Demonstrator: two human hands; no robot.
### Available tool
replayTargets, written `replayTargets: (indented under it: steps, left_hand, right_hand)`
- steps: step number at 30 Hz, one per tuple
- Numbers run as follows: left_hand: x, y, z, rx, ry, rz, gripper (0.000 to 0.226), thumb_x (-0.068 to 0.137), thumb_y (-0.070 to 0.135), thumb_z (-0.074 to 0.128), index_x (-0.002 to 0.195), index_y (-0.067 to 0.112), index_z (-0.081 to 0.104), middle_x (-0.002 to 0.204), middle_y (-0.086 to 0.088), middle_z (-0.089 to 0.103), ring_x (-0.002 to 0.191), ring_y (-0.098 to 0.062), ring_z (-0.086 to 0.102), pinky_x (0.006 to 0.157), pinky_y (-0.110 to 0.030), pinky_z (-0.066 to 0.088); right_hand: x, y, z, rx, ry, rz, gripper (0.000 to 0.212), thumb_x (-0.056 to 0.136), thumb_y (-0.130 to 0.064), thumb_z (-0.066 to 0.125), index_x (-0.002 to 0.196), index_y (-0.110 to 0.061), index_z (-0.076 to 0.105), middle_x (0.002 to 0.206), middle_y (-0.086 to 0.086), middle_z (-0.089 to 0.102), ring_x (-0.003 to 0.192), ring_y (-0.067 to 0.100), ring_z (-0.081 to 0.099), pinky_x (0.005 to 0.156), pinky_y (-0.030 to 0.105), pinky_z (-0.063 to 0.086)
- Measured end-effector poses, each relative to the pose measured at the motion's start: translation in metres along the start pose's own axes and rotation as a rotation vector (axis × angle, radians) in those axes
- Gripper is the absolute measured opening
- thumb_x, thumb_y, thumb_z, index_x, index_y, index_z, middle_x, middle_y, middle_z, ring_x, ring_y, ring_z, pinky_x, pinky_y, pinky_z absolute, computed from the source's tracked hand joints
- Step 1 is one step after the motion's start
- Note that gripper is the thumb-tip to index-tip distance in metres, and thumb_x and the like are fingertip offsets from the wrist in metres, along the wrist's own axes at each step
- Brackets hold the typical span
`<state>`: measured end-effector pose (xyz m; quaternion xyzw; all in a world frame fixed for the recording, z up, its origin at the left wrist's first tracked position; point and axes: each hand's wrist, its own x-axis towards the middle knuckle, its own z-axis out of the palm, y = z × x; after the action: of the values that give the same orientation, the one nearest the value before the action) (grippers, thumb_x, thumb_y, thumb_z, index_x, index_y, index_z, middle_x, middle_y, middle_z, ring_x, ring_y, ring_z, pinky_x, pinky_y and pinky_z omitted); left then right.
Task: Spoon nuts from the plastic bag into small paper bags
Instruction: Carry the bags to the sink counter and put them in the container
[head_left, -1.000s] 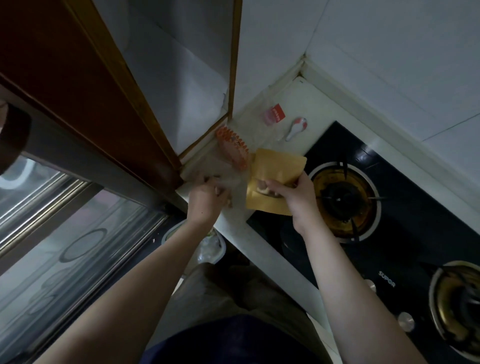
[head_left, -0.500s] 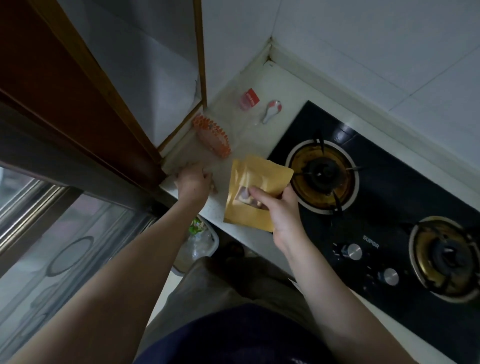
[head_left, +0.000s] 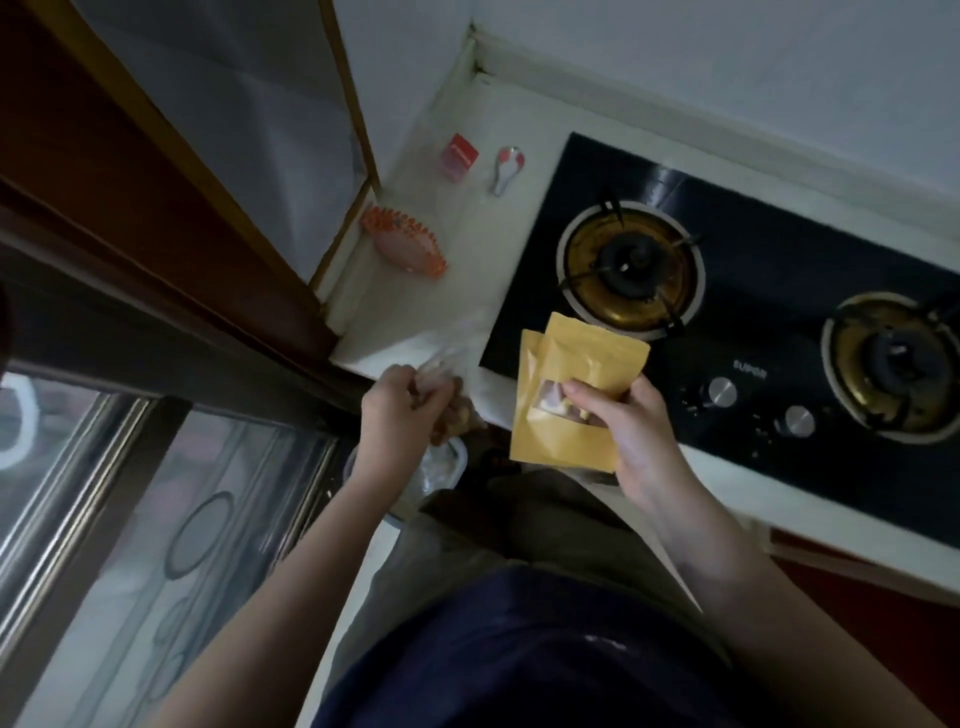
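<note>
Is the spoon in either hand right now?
No. The spoon lies on the counter near the corner, far from both hands.

The small paper bags (head_left: 574, 400) are showing as flat yellow-brown pouches with a clear window low on the front one, and nuts are showing through that window. There seem to be two of them, one fanning out slightly behind the other, both standing roughly upright and tilting a little. They are hanging above the near left corner of the black gas stove (head_left: 779, 291). The plastic bag (head_left: 447, 374) is lying to the left of the stove, clear and crumpled, its near end bunching over the counter edge with brownish nuts dimly showing inside; its outline is blurring.
</note>
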<state>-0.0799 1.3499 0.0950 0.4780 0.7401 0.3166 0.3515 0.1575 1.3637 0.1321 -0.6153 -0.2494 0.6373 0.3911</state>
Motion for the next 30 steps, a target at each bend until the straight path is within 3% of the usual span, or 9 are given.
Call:
replayTargets:
  steps: [4, 9, 14, 17, 19, 23, 25, 28, 30]
  left_hand:
    - [-0.023, -0.003, -0.001, 0.004, -0.165, -0.070, 0.028, 0.086, 0.028, 0.073, 0.068, 0.016, 0.056, 0.065, 0.003, 0.060, 0.055, 0.000, 0.056, 0.050, -0.008, 0.040]
    - [-0.035, -0.003, 0.004, 0.039, -0.287, -0.025, 0.015, 0.088, 0.026, 0.070, 0.076, 0.021, 0.063, 0.071, 0.006, 0.066, 0.064, -0.001, 0.061, 0.052, -0.007, 0.041]
    - [-0.042, -0.008, 0.005, 0.037, -0.359, 0.001, 0.013, 0.087, 0.028, 0.072, 0.093, 0.017, 0.070, 0.082, 0.004, 0.070, 0.077, -0.008, 0.066, 0.066, -0.020, 0.050]
    - [-0.049, -0.017, 0.004, 0.091, -0.412, 0.000, 0.014, 0.087, 0.029, 0.072, 0.090, 0.016, 0.068, 0.082, -0.001, 0.070, 0.078, -0.016, 0.067, 0.068, -0.032, 0.054]
    - [-0.058, -0.023, 0.005, 0.112, -0.449, 0.014, 0.013, 0.086, 0.027, 0.073, 0.087, 0.015, 0.068, 0.080, 0.002, 0.070, 0.079, -0.017, 0.068, 0.070, -0.036, 0.056]
    - [-0.094, -0.023, 0.015, 0.118, -0.551, 0.066, 0.011, 0.084, 0.027, 0.075, 0.083, 0.019, 0.069, 0.072, 0.017, 0.068, 0.073, -0.004, 0.067, 0.061, -0.017, 0.049]
    - [-0.120, -0.020, 0.024, 0.144, -0.647, 0.103, 0.010, 0.085, 0.028, 0.075, 0.083, 0.020, 0.070, 0.074, 0.019, 0.070, 0.072, -0.001, 0.068, 0.061, -0.017, 0.048]
    - [-0.168, -0.020, 0.035, 0.233, -0.764, 0.187, 0.013, 0.086, 0.030, 0.074, 0.080, 0.019, 0.069, 0.073, 0.006, 0.071, 0.070, -0.006, 0.067, 0.063, -0.024, 0.050]
    - [-0.202, -0.021, 0.043, 0.295, -0.836, 0.269, 0.014, 0.086, 0.030, 0.073, 0.079, 0.019, 0.069, 0.071, 0.004, 0.070, 0.068, -0.002, 0.065, 0.060, -0.015, 0.045]
  right_hand:
    - [-0.039, 0.025, -0.026, 0.062, 0.135, 0.024, 0.048, 0.069, -0.025, 0.084, 0.112, -0.025, 0.062, 0.100, -0.006, 0.074, 0.087, 0.012, 0.072, 0.065, 0.025, 0.057]
    - [-0.096, 0.056, -0.061, 0.065, 0.313, 0.017, 0.020, 0.078, -0.021, 0.077, 0.091, -0.036, 0.071, 0.092, -0.008, 0.074, 0.082, 0.009, 0.071, 0.070, 0.032, 0.050]
    - [-0.151, 0.093, -0.089, 0.202, 0.503, 0.052, 0.041, 0.073, -0.020, 0.078, 0.110, -0.023, 0.061, 0.093, -0.004, 0.074, 0.085, 0.020, 0.071, 0.056, 0.029, 0.057]
    - [-0.182, 0.123, -0.097, 0.248, 0.583, 0.093, 0.046, 0.073, -0.023, 0.078, 0.115, -0.020, 0.059, 0.104, 0.003, 0.072, 0.094, 0.028, 0.068, 0.074, 0.049, 0.058]
    - [-0.206, 0.145, -0.101, 0.289, 0.632, 0.105, 0.047, 0.072, -0.026, 0.079, 0.114, -0.019, 0.060, 0.104, 0.003, 0.072, 0.097, 0.029, 0.068, 0.080, 0.053, 0.056]
    - [-0.263, 0.194, -0.105, 0.398, 0.758, 0.123, 0.050, 0.071, -0.030, 0.081, 0.116, -0.019, 0.060, 0.108, 0.004, 0.071, 0.100, 0.030, 0.066, 0.082, 0.057, 0.054]
    - [-0.297, 0.225, -0.106, 0.466, 0.834, 0.128, 0.052, 0.072, -0.031, 0.081, 0.117, -0.020, 0.058, 0.111, 0.004, 0.069, 0.101, 0.029, 0.065, 0.083, 0.055, 0.054]
    - [-0.357, 0.277, -0.097, 0.574, 0.971, 0.143, 0.054, 0.073, -0.032, 0.080, 0.119, -0.021, 0.056, 0.113, 0.002, 0.066, 0.102, 0.026, 0.063, 0.080, 0.046, 0.054]
    - [-0.398, 0.315, -0.085, 0.648, 1.061, 0.161, 0.054, 0.073, -0.033, 0.079, 0.120, -0.021, 0.056, 0.115, 0.002, 0.066, 0.103, 0.026, 0.062, 0.082, 0.046, 0.054]
